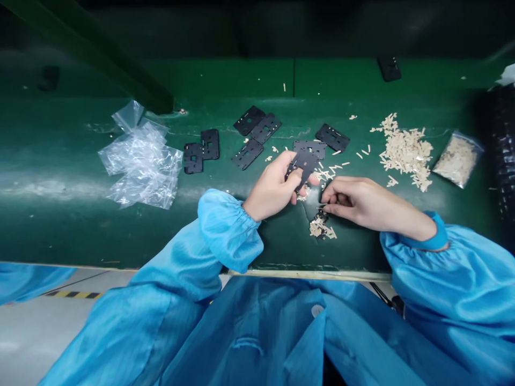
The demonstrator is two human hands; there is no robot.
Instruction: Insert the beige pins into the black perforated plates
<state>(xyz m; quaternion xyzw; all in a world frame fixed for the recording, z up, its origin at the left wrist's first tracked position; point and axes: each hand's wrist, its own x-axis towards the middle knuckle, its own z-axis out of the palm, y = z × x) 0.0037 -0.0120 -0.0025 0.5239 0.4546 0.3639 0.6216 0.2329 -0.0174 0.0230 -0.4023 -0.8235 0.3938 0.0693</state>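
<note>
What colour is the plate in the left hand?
The plate is black, and it shows best in the head view.

1. I'm seeing a fairly dim scene under soft, diffuse light, and the top of the frame above the green belt [225,80] sinks into darkness.
2. A pale band of glare lies across the belt on the left.
3. The plastic bag [140,166] throws small, sharp glints, and the blue sleeve [450,279] has a glossy sheen.
4. Only soft shadows fall beneath my left hand [273,185] and right hand [362,203].
5. Wide-angle distortion bends the frame's edges, and the dark ribbed object [499,155] at right loses detail in shadow.
</note>
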